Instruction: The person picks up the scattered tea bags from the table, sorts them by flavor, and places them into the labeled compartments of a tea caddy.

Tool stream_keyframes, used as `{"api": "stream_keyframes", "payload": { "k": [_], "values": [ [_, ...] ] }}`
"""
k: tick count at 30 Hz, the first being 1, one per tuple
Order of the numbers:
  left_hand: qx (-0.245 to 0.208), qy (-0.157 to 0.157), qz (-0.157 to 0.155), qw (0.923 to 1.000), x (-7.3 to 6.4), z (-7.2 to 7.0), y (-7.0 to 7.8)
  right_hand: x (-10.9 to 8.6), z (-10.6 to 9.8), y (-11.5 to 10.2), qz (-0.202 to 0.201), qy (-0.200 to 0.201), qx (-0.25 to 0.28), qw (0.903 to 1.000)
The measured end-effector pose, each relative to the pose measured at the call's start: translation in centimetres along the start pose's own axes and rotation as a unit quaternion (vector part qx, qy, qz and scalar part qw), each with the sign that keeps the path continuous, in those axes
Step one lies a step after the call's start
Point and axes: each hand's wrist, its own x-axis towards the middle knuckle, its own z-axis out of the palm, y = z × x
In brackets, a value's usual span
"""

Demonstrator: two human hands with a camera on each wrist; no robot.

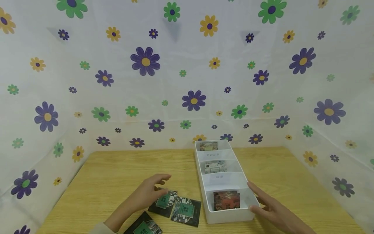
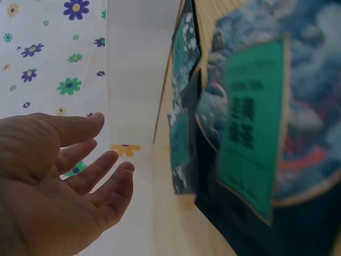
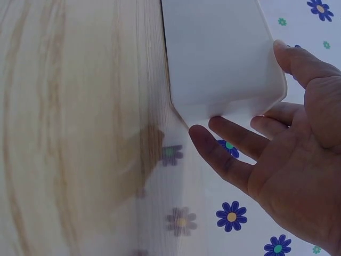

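Note:
My left hand (image 1: 150,191), empty with its fingers loosely bent, hovers over the dark tea sachets with green labels. One sachet (image 1: 163,205) lies partly under the fingertips, another sachet (image 1: 186,211) overlaps its right side, and a third sachet (image 1: 143,226) is nearer me, cut by the frame edge. In the left wrist view a sachet (image 2: 253,128) looms large beside the empty hand (image 2: 58,176). My right hand (image 1: 270,209) touches the near right corner of a long white divided box (image 1: 228,217), its fingers fairly straight along the side and the thumb near the front corner.
Inside the box, a red sachet (image 1: 226,201) stands in the near compartment, a pale sachet (image 1: 215,166) in the middle and a brownish sachet (image 1: 208,146) at the far end. A flowered white cloth (image 1: 172,87) surrounds the wooden table (image 1: 122,165) at the back and sides.

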Motion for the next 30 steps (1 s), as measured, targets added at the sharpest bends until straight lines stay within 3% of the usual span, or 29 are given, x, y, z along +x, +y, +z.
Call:
{"api": "stream_keyframes", "payload": {
  "k": [7, 13, 17, 24, 30],
  "values": [
    [-0.008, -0.034, -0.016, 0.9992, -0.6, -0.6, -1.6, 0.0, 0.0, -0.1, -0.005, -0.001, 0.002, 1.0000],
    [0.021, -0.066, -0.024, 0.9973, -0.2, -0.9, -2.5, 0.0, 0.0, -0.1, 0.010, -0.004, 0.008, 0.9999],
    [0.059, -0.088, -0.018, 0.9942, 0.3, -0.7, -3.2, 0.0, 0.0, -0.1, 0.012, -0.005, 0.005, 0.9999],
    [0.171, -0.081, -0.012, 0.9819, 0.6, -0.4, -3.4, 0.0, -0.1, 0.0, 0.007, -0.004, 0.000, 1.0000],
    [0.195, -0.084, -0.017, 0.9770, 0.8, -0.7, -3.0, 0.0, 0.0, 0.0, 0.008, -0.007, 0.001, 0.9999]
  ]
}}
